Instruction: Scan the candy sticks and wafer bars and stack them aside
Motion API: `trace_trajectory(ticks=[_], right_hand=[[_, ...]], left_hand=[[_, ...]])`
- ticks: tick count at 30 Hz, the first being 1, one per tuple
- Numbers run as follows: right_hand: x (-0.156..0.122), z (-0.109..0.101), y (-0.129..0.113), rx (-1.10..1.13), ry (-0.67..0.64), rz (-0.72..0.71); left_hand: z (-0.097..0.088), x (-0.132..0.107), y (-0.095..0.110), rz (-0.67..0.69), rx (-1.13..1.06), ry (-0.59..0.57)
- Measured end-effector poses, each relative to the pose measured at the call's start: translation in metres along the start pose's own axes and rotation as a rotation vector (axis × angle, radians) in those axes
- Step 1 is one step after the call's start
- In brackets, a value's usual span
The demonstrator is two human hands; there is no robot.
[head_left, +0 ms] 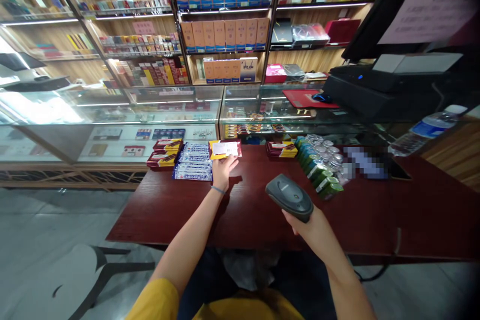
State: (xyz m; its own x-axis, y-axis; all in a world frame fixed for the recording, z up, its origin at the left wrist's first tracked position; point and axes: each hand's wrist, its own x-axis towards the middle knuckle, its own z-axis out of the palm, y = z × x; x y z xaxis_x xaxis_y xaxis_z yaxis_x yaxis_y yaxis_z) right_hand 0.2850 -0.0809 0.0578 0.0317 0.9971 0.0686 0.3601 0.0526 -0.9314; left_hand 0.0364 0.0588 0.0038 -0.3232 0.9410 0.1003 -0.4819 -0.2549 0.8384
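My left hand (224, 172) grips a flat yellow and dark red packet (225, 149), whose pale back with a barcode faces me above the table. In my right hand (305, 222) is a dark grey barcode scanner (289, 197), its head pointing up and to the left. Just left of the held packet lies a row of blue and white wrapped bars (194, 161). Further left are stacks of similar yellow and red packets (165, 153). Another stack of such packets (281, 149) sits right of centre, beside several green and blue cylindrical containers (318, 162).
The dark red wooden table (247, 215) spans the front. A water bottle (427, 130) stands at the right, near a black machine (371, 90). Behind run glass display counters (176, 105) and stocked shelves. A grey stool (75, 280) is at lower left.
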Motion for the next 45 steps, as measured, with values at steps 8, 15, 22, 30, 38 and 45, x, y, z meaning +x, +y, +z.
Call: trace_trajectory(ticks=[8,15,22,30,38,45], right_hand=[[0.000,-0.003,0.000,0.034,0.001,0.012],[0.003,-0.009,0.004,-0.010,0.036,0.069],[0.006,-0.012,0.008,-0.049,0.028,0.064],[0.010,-0.010,0.021,-0.121,0.021,0.069],[0.009,-0.012,0.022,-0.111,0.036,0.108],[0.010,-0.012,0.025,-0.114,0.054,0.078]], left_hand=[[0.002,0.002,0.004,0.023,0.002,0.067],[-0.036,0.012,0.060,0.323,0.330,0.140],[-0.139,0.020,0.144,0.662,1.108,0.200],[-0.226,0.038,0.183,0.695,1.757,0.057],[-0.245,0.048,0.175,0.541,1.936,-0.019],[-0.251,0.052,0.170,0.536,1.924,-0.090]])
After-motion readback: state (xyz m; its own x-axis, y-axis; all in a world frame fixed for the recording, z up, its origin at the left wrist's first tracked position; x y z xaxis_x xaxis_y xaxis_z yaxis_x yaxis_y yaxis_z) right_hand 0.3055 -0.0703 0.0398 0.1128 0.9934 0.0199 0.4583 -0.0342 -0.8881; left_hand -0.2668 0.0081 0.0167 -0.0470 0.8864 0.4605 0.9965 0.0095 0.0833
